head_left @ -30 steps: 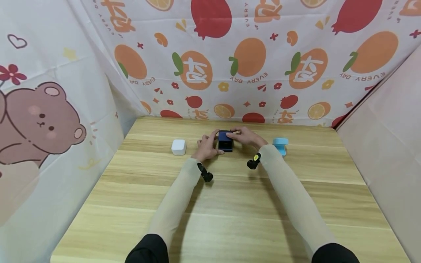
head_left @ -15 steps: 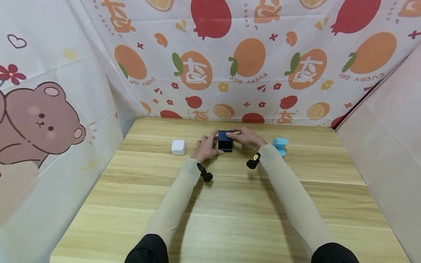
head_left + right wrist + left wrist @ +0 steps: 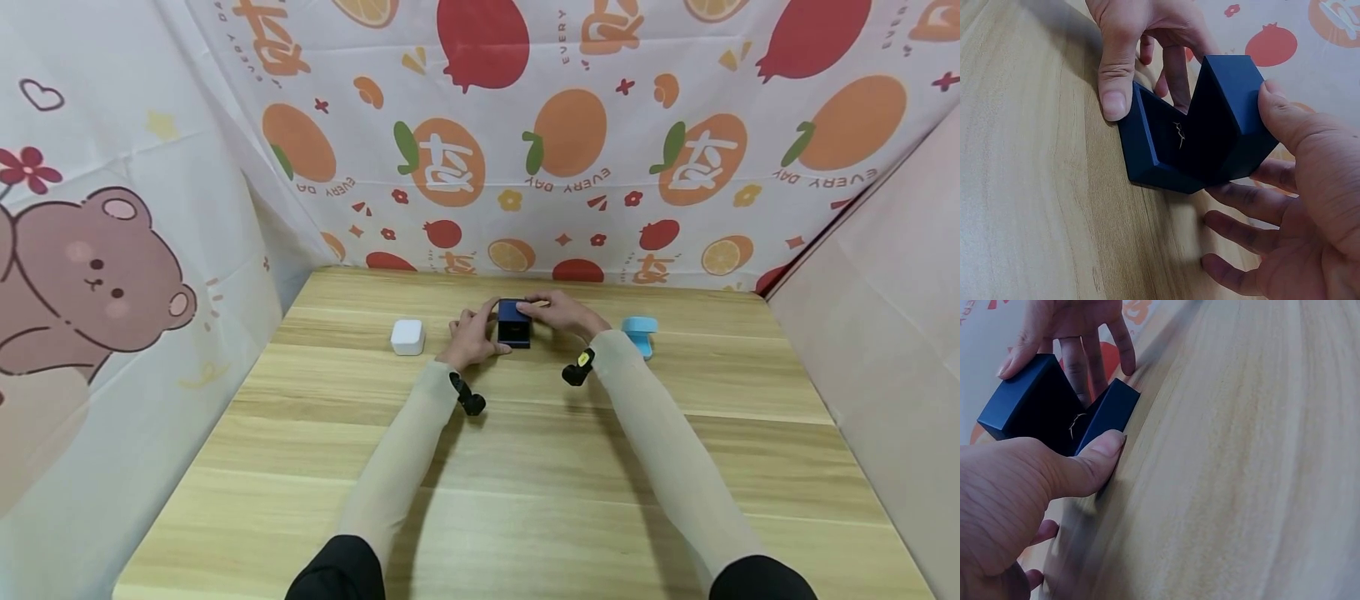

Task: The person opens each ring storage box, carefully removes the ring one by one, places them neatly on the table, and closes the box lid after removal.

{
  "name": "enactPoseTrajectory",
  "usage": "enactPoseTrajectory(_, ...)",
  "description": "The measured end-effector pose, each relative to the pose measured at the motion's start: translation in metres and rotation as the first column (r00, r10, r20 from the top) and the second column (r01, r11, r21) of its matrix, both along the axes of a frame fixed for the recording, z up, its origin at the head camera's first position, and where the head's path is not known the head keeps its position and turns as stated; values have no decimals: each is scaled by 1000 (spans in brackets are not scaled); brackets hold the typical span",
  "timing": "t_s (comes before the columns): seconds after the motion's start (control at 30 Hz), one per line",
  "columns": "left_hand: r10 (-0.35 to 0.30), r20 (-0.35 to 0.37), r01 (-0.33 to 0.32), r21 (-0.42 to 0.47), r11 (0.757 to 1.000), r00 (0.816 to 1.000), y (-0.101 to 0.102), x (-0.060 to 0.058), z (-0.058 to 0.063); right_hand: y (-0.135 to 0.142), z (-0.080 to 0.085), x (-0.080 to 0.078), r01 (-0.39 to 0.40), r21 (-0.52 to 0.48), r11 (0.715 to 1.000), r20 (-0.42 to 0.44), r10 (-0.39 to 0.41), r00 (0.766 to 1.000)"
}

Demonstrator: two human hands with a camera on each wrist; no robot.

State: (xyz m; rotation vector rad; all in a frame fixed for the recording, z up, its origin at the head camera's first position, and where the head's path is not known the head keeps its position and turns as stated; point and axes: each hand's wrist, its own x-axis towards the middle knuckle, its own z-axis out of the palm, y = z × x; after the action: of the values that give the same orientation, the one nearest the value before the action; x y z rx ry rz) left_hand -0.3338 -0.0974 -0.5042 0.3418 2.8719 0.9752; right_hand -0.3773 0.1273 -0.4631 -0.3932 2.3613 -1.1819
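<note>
A dark blue ring box (image 3: 513, 312) stands on the table at the far middle, its lid tilted up and back. In the left wrist view a thin gold-coloured ring (image 3: 1074, 425) shows in the dark inside of the box. My left hand (image 3: 470, 337) holds the base from the left, with the thumb pressed on its front edge. From the right, my right hand (image 3: 558, 312) grips the lid; its thumb lies on the lid's outer face, as the right wrist view shows, and the index finger reaches beneath the hinge side. The other right fingers spread loosely behind the box.
A white rounded box (image 3: 407, 337) sits to the left of my left hand. On the right, a light blue box (image 3: 640, 332) with its lid raised stands behind my right wrist. A fruit-printed cloth (image 3: 570, 192) hangs along the far edge of the wooden table (image 3: 525, 483).
</note>
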Motion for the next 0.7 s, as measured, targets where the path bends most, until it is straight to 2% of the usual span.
enactPoseTrajectory(0.7,11,9,-11,19,1000,1000,0,4,5,-3,5,0,-15,40,999,-12,16,1000)
